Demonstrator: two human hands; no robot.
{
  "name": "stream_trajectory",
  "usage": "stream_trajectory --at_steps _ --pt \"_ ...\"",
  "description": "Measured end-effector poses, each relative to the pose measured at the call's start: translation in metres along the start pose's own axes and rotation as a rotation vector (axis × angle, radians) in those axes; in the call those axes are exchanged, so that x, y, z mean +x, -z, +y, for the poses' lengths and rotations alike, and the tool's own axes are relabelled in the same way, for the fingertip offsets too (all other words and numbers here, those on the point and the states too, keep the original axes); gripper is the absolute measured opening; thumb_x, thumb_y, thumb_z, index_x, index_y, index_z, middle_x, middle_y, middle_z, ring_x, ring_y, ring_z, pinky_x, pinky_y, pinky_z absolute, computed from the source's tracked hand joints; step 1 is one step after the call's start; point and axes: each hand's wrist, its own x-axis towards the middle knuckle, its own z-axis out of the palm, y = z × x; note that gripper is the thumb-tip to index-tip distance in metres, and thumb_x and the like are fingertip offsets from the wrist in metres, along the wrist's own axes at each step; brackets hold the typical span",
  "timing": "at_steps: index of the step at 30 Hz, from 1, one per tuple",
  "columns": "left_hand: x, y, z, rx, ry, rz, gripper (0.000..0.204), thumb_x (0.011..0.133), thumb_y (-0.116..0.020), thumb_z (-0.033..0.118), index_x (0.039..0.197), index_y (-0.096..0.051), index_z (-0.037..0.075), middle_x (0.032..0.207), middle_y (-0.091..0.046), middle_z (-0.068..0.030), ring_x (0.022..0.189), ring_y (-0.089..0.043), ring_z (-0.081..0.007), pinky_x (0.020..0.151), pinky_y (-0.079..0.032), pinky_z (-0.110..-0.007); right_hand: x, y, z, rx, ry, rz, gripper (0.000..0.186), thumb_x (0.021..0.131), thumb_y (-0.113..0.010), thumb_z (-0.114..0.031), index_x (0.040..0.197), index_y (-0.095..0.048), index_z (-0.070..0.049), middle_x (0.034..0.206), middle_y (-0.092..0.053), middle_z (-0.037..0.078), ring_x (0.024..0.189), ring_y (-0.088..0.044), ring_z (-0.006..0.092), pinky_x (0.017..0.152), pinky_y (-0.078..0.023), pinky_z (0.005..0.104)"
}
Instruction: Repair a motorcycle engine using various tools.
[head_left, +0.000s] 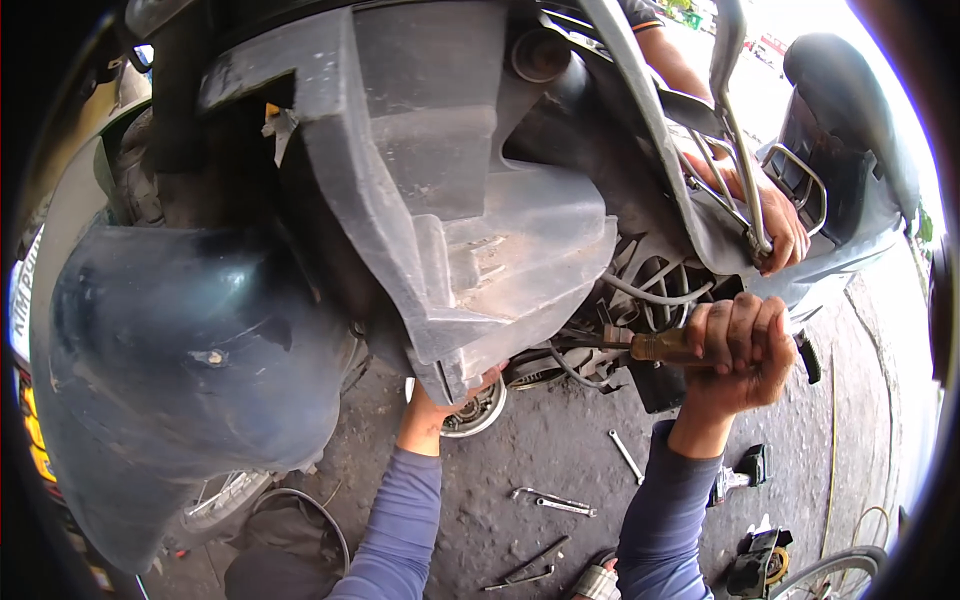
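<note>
My right hand (738, 350) is wrapped round the amber handle of a screwdriver (662, 347). Its shaft points left, in among the cables and hoses (660, 290) of a partly stripped scooter. A worn grey plastic panel (400, 190) hangs over the middle of the view. At its lower edge, my left hand (455, 400) reaches up from below; the panel hides most of its fingers, so its grip does not show. Above my right hand, another person's hand (780, 225) rests by the bent metal bars (742, 170) of the scooter.
A scuffed dark body panel (190, 340) bulges at the left. Below lie a spanner (627, 457), more hand tools (555, 501), L-shaped tools (530, 572) and loose parts (745, 470) on the dark ground. A wheel (472, 415) shows beneath the scooter, and a dark seat (850, 110) stands upper right.
</note>
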Motion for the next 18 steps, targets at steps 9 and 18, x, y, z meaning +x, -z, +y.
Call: stream_trajectory --at_steps 9,18 --pt "0.004 -0.012 0.031 -0.039 0.043 0.248 0.046 0.07 -0.079 0.008 0.109 -0.059 -0.004 0.106 -0.063 -0.0097 0.095 -0.06 -0.0166 0.086 -0.049 -0.03 -0.004 -0.029 -0.001 -0.105 -0.056 0.219 0.037 0.096 -0.043 -0.024 0.062 -0.033 -0.011 0.05 -0.029 -0.002 0.038 -0.028 0.0102 0.04 -0.034 0.0308" --pt "0.001 -0.005 0.015 -0.029 -0.022 0.25 0.048 0.071 -0.08 0.009 0.111 -0.057 -0.003 0.11 -0.062 -0.0099 0.1 -0.06 -0.0155 0.086 -0.05 -0.031 -0.071 -0.09 0.004 -0.41 0.283 -0.269 0.044 0.093 -0.059 -0.024 0.057 -0.036 -0.011 0.043 -0.043 0.0 0.033 -0.043 0.0137 0.037 -0.043 0.0299"
